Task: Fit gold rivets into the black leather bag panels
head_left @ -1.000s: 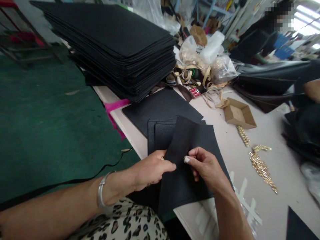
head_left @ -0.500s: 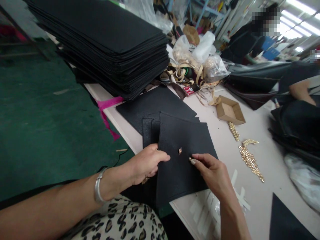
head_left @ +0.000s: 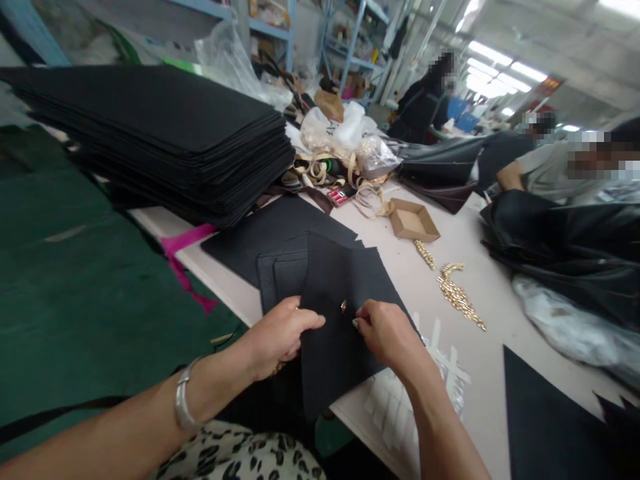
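My left hand [head_left: 283, 333] is closed on the left edge of a black leather panel [head_left: 330, 367], thumb lying on its face. A small gold metal fitting [head_left: 343, 307] shows on the panel near its middle. Just right of that fitting, my right hand [head_left: 385, 330] pinches with thumb and forefinger against the panel. The small gold piece seen in its fingertips a moment ago is now mostly hidden by them. Under the raised panel lie more black panels [head_left: 280, 233]. On the table to the right rests a pile of gold metal pieces [head_left: 457, 293].
A tall stack of black sheets [head_left: 165, 127] stands at the left. Farther back are a shallow cardboard box [head_left: 414, 220], straps and plastic bags [head_left: 375, 157]. White strips [head_left: 395, 407] lie by my right forearm. Black bags [head_left: 565, 233] fill the right side, with other people beyond.
My right hand has turned and its fingers have curled more, covering the gold piece. The left hand keeps its hold on the panel. The camera view has shifted up and right.
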### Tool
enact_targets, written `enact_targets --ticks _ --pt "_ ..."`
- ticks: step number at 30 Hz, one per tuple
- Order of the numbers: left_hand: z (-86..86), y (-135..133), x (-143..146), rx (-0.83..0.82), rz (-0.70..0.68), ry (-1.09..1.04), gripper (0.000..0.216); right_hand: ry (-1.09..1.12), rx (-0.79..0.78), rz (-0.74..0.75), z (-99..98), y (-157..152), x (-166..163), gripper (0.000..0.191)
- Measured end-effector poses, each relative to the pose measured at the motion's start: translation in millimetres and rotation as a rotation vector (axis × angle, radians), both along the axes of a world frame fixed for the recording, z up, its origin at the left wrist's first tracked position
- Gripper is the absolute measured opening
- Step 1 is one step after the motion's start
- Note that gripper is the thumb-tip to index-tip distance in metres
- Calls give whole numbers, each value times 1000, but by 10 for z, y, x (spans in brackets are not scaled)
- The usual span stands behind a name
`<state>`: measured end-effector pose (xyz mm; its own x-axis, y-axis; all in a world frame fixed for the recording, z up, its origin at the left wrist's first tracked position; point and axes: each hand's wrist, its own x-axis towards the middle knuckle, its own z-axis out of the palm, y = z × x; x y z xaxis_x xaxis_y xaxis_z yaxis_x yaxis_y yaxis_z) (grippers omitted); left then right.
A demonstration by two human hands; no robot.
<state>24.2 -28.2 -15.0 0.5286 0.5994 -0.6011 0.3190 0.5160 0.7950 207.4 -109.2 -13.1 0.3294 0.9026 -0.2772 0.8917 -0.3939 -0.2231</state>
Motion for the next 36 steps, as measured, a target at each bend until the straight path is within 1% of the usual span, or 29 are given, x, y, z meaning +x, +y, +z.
enact_targets --ticks 3,6,10,13,16,18,20,21,23,25,27,28,29,31,33,36 --pt "10 -10 34 -18 18 -17 36 18 31 -50 27 -29 -37 18" --pt "29 -27 57 -2 25 -29 38 44 89 -98 22 -116 -83 23" --pt "108 -43 86 45 45 -57 36 126 190 -191 -36 -383 -5 26" --pt "271 -25 154 83 5 -120 31 260 269 -351 -89 -705 181 30" --pt "525 2 290 174 -35 -167 22 467 399 -539 -81 -1081 364 34" --pt "714 -5 401 281 -88 -214 15 630 527 -685 -32 -1327 448 35" --pt "895 -47 513 427 -216 -303 8 754 643 -842 24 -1557 508 37" --pt "978 -82 566 515 -300 -357 9 773 686 -908 42 -1665 536 38" --pt "1112 -177 670 743 -464 -439 18 788 773 -1002 43 -1870 593 42" --pt "1182 -300 773 1039 -602 -454 28 812 859 -1061 -1 -2059 649 44" --pt "1157 -449 874 1346 -724 -438 37 858 932 -1081 -65 -2223 693 42" --pt "1103 -532 919 1479 -781 -426 42 875 959 -1081 -95 -2294 708 39" --pt "1025 -621 958 1594 -837 -417 46 878 984 -1081 -120 -2360 719 36" --pt "810 -801 1007 1769 -937 -360 45 857 1015 -1085 -152 -2474 733 33" --pt "558 -960 1007 1864 -1048 -296 39 788 1045 -1130 -157 -2569 742 35" --pt "205 -1094 923 1881 -1202 -185 33 685 1079 -1184 -123 -2641 730 42"
